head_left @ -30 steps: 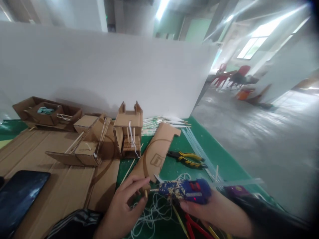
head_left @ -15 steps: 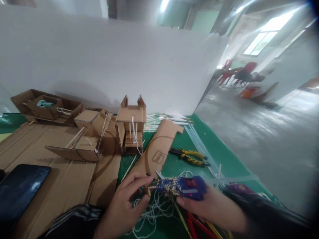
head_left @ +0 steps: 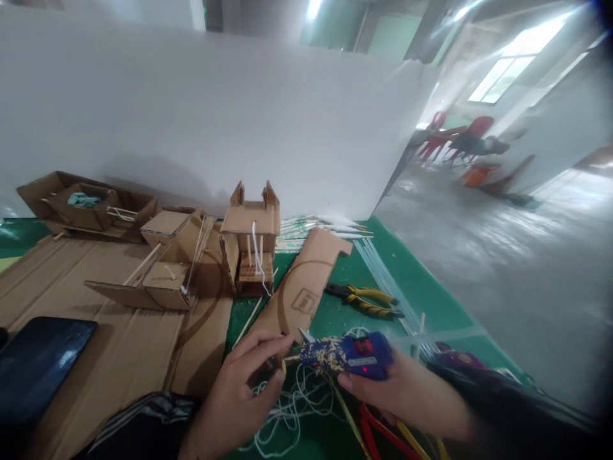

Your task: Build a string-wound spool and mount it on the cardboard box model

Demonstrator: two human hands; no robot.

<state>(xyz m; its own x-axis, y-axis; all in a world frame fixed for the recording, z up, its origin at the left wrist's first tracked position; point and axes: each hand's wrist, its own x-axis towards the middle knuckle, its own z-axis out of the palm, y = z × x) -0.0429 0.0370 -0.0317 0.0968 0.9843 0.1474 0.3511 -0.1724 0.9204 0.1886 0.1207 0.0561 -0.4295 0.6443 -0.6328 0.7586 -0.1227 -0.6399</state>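
Built cardboard models (head_left: 252, 220) are standing behind, while the right hand (head_left: 405, 393) is holding a glue gun (head_left: 342, 356) close against the small piece (head_left: 283, 365) which the left hand (head_left: 242, 383) is pinching, gluing seemingly unfinished.

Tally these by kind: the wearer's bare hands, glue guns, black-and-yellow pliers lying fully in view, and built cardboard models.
Hands (left hand, right hand): 2
Glue gun: 1
Black-and-yellow pliers: 1
Cardboard models: 3
Total: 7
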